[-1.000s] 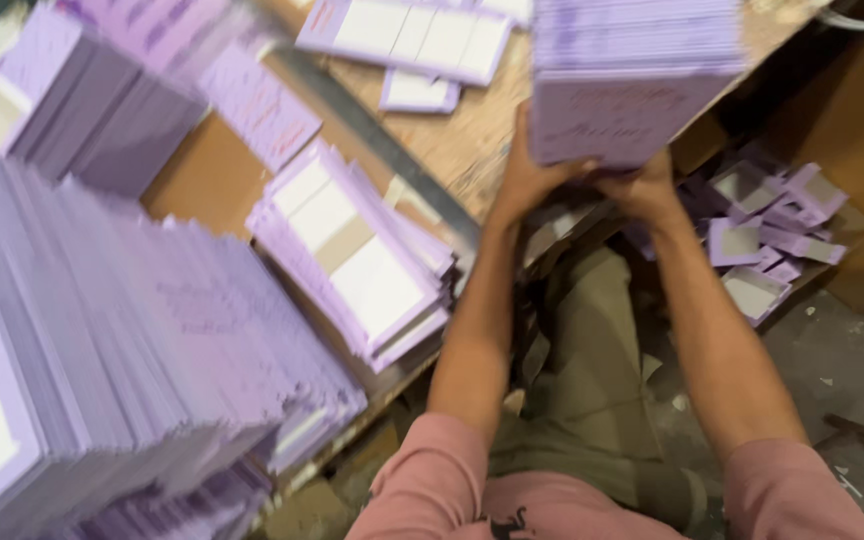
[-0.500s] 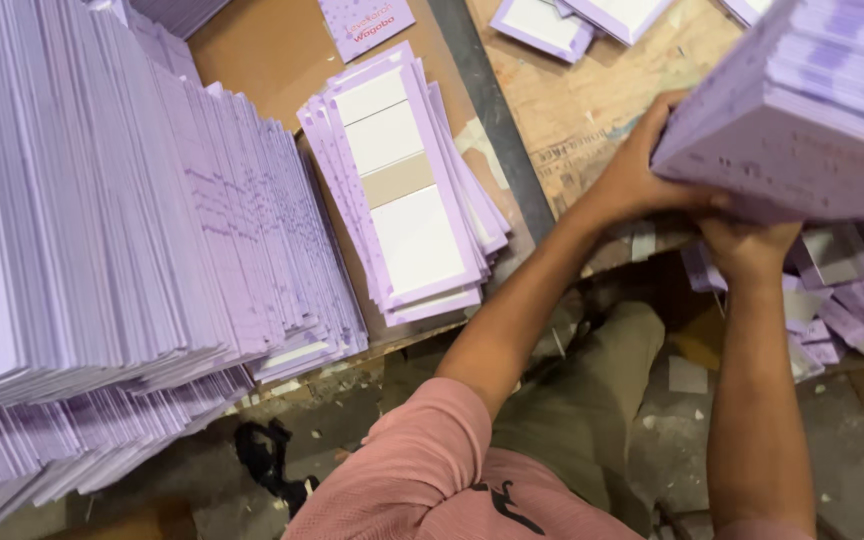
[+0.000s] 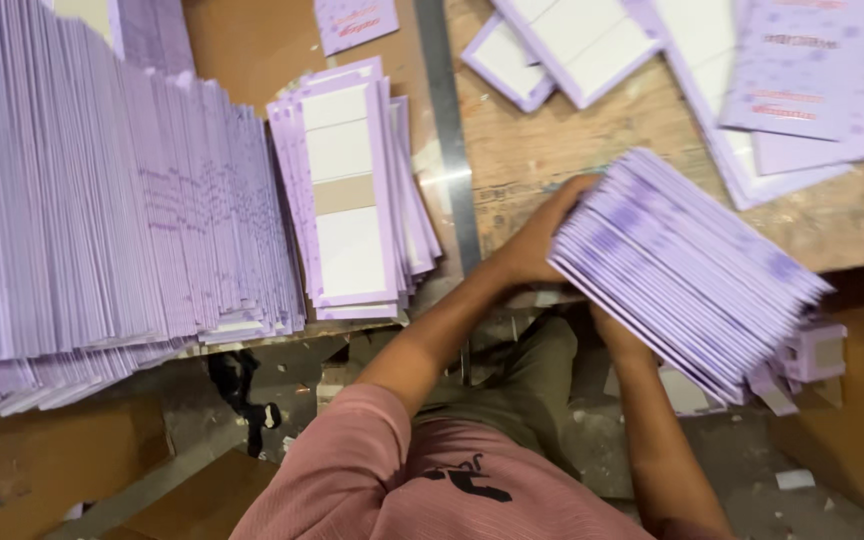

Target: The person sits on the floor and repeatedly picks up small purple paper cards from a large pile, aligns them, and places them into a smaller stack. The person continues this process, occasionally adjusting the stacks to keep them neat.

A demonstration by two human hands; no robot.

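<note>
Both your hands grip a thick tilted stack of lilac printed cards (image 3: 687,270) at the worn wooden table (image 3: 552,150) edge: left hand (image 3: 542,240) fingers spread, right hand (image 3: 612,335) fingers hidden beneath.

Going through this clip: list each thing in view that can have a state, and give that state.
left hand: pressed on the held stack's upper end
right hand: under the held stack, mostly hidden
held stack of lilac cards: gripped, tilted, at the bench edge
fanned pile: lying flat, splayed
large pile: leaning, edges showing
</note>
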